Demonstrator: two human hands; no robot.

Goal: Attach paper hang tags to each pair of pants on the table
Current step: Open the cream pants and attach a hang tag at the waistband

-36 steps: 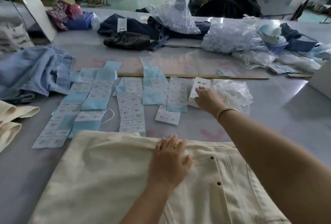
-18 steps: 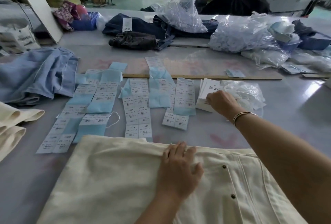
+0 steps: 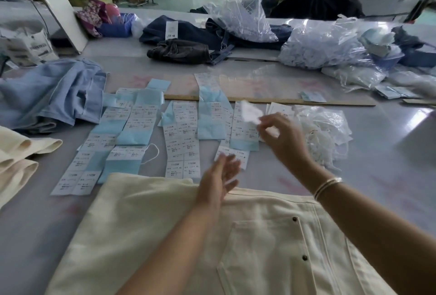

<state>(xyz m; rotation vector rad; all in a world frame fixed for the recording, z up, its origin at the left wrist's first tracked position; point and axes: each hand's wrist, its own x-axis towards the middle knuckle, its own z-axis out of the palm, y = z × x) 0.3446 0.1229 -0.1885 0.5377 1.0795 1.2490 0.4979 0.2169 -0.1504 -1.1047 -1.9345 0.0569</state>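
A cream pair of pants [image 3: 165, 235] lies flat at the table's near edge, its pocket and rivets to the right. My right hand [image 3: 283, 136] is raised above the table and pinches a white paper hang tag [image 3: 250, 111], which is blurred. The stack of hang tags [image 3: 279, 109] sits just behind that hand. My left hand [image 3: 218, 180] hovers over the top edge of the pants with straight, relaxed fingers and holds nothing. Several sheets of blue-and-white sticker labels [image 3: 181, 139] are spread across the table beyond the pants.
A light blue pair of pants [image 3: 52, 91] is bunched at the left, folded cream pants [image 3: 21, 153] at the far left edge. A bag of white strings [image 3: 323, 129] lies right of the tags. A wooden ruler [image 3: 271, 101], dark jeans [image 3: 188, 35] and plastic bags [image 3: 325, 44] lie further back.
My right hand has lifted one hang tag off the stack and carried it up and left. My left hand has come off the pants and risen with fingers spread.
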